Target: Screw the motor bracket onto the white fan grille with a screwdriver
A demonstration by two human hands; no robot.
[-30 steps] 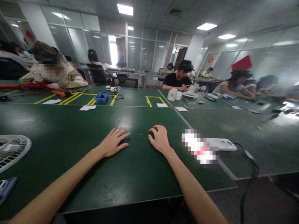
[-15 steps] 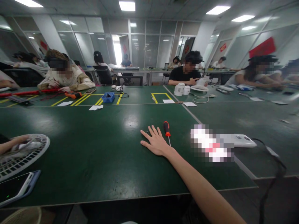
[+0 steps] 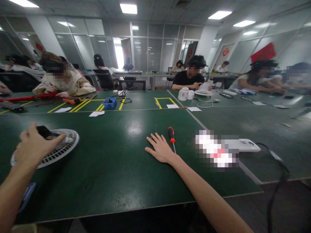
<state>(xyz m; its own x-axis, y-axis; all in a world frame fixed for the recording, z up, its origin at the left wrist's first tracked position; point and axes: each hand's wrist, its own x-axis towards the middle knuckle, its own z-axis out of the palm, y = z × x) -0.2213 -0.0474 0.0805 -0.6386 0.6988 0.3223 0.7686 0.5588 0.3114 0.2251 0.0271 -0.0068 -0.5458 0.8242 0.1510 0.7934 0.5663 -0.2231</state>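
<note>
My left hand [image 3: 32, 144] is at the left, thumb and fingers curled around the middle of a round white fan grille [image 3: 74, 142]. A black part [image 3: 44, 131], perhaps the motor, sits at the grille's centre between the fingers and thumb. My forearm and palm hide the grille's near left side. My right hand [image 3: 160, 149] lies flat on the green table, fingers spread, holding nothing. Just beyond its wrist rests a screwdriver [image 3: 171, 135] with a black and red handle, its shaft pointing toward me.
A phone [image 3: 28, 195] lies partly behind my left forearm. To the right are a blurred-out bright object [image 3: 213, 149] and a white device [image 3: 249, 145] with a black cable [image 3: 283, 163]. Across the table are a blue bin [image 3: 109, 103], paper slips, white fan parts [image 3: 183, 94] and several seated people.
The fan grille has moved right and away from me, with my left hand on it coming further into view. My right hand stays flat in place. The view has shifted slightly.
</note>
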